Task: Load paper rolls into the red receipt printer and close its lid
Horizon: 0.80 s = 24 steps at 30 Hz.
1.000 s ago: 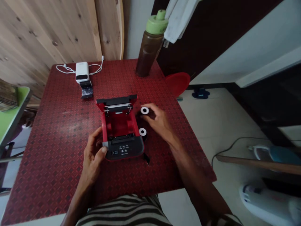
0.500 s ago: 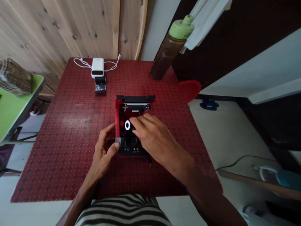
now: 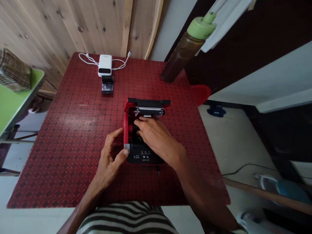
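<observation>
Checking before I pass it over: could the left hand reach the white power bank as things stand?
Probably yes. The left hand rests on a corner of the open red receipt printer and must leave it, but only tabletop lies ahead; the small black block sits before the white power bank.

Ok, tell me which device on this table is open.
The red-and-black receipt printer, its lid folded back and the right hand reaching inside. The white power bank and the small black device beyond it show no open lid.

Receipt printer's compartment [image 3: 135,140], its contents hidden under the right hand [image 3: 156,135]
</observation>
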{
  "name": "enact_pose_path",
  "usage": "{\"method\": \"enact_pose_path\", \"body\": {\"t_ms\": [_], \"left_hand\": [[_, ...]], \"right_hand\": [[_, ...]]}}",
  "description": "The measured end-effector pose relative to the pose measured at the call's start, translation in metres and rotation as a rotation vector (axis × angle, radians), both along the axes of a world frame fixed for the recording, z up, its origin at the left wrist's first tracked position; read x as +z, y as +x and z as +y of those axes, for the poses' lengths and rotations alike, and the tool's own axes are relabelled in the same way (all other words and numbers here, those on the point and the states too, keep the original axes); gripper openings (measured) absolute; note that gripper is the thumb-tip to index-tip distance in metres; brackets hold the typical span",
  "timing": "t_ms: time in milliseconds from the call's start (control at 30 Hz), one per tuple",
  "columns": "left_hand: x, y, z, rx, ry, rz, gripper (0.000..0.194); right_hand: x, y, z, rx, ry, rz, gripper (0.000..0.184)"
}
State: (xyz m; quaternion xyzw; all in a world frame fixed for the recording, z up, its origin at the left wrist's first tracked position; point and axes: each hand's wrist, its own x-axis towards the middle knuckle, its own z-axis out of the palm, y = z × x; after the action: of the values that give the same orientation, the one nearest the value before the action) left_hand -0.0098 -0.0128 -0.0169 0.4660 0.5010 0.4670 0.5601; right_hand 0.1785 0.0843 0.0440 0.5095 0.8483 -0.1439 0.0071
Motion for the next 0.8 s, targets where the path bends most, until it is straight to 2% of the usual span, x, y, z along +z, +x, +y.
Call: {"method": "enact_pose_path", "body": {"t_ms": [167, 333, 467, 600, 700, 800], "left_hand": [[-0.002, -0.001, 0.0, 0.003, 0.007, 0.004, 0.066], [-0.001, 0.0, 0.002, 0.007, 0.025, -0.003, 0.064], [-0.001, 0.001, 0.003, 0.027, 0.041, -0.001, 0.064], [0.001, 0.001, 0.001, 0.007, 0.036, -0.008, 0.064], [0.008, -0.003, 0.003, 0.037, 0.036, 0.022, 0.061], [0.021, -0.008, 0.022, 0.12, 0.189, 0.16, 0.059]], "right_hand": [[0.004, 0.012, -0.007, -0.004, -0.022, 0.16, 0.037], [0.019, 0.032, -0.022, 0.104, 0.002, 0.373, 0.06], [0.024, 0.034, -0.025, 0.193, -0.022, 0.394, 0.043], [0.021, 0.031, -0.024, 0.166, -0.01, 0.338, 0.027], [0.019, 0.034, -0.028, 0.123, 0.115, 0.387, 0.023], [0.018, 0.038, -0.041, 0.104, 0.304, 0.451, 0.023]]}}
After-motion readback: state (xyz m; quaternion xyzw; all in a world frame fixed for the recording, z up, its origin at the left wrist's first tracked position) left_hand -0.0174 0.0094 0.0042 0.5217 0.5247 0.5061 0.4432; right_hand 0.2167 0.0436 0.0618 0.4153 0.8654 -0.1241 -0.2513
